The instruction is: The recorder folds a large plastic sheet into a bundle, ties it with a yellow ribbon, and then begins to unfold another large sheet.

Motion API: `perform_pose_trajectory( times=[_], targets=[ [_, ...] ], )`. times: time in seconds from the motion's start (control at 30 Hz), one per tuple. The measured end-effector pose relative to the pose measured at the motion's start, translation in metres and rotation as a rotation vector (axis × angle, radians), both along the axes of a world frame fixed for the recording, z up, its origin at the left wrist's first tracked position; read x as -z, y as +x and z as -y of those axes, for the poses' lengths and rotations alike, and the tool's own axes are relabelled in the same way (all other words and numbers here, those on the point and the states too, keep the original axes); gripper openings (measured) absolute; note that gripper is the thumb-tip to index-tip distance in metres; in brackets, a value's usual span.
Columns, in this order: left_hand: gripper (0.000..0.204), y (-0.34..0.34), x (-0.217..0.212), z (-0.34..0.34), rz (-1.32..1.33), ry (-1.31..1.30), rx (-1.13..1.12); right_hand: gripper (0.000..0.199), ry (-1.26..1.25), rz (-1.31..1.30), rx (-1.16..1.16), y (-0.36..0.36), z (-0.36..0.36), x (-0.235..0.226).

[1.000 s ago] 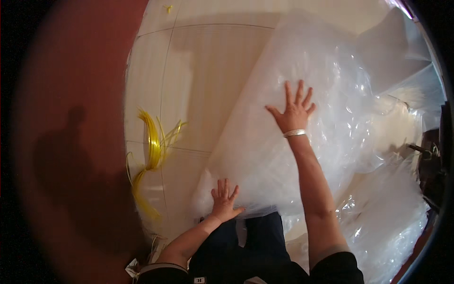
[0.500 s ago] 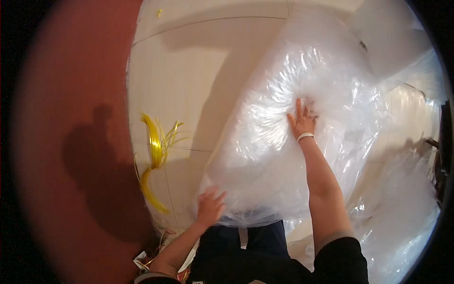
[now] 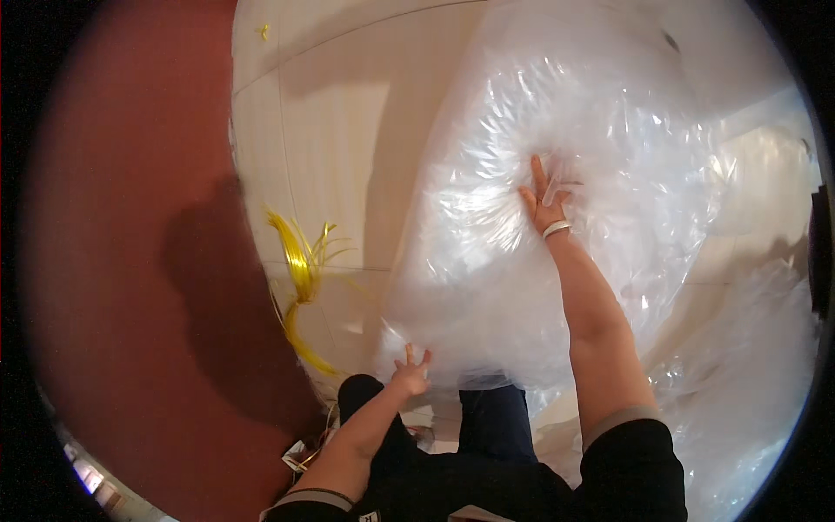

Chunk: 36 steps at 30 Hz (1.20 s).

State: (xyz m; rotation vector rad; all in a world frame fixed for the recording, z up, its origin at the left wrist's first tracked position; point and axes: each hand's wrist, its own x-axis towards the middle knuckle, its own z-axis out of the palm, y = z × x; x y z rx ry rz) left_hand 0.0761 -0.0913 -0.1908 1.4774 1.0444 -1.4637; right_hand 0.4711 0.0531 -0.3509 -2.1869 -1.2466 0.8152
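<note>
Head view: film (image 3: pixel 487 300), spread from centre to upper right; right hand (image 3: pixel 548 211), pressed into it, fingers partly covered, grip cannot be told; left hand (image 3: pixel 410 378), fingers parted, nothing gripped, lower centre; yellow strands (image 3: pixel 300 265), laid centre left

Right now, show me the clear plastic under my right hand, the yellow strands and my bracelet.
Clear plastic (image 3: pixel 491 244): head view, on its shiny, wrinkled middle.
Yellow strands (image 3: pixel 300 271): head view, on the bundle's thick upper half.
Bracelet (image 3: pixel 557 228): head view, on its pale band.
</note>
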Motion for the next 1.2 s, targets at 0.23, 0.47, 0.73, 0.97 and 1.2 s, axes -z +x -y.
perform_pose_trajectory(
  times=[0.23,0.47,0.73,0.97,1.2],
  targets=[
    [0.028,0.114,-0.032,-0.121,0.530,0.387,0.016,0.061,-0.224,0.253,-0.155,0.008,-0.020,-0.058],
    [0.057,0.355,0.031,-0.281,1.005,0.935,0.212,0.058,-0.235,-0.064,-0.145,0.031,-0.024,-0.077],
    [0.066,0.369,0.110,-0.260,0.678,0.905,0.308,0.053,-0.198,-0.193,-0.019,0.023,0.002,-0.049],
    [0.066,0.357,0.115,-0.264,0.783,0.852,0.425,0.051,-0.138,-0.137,0.086,-0.005,-0.012,-0.049],
    [0.066,0.348,0.114,-0.266,0.861,0.811,0.483,0.050,-0.093,-0.126,0.230,-0.060,-0.010,-0.086]
  ],
)
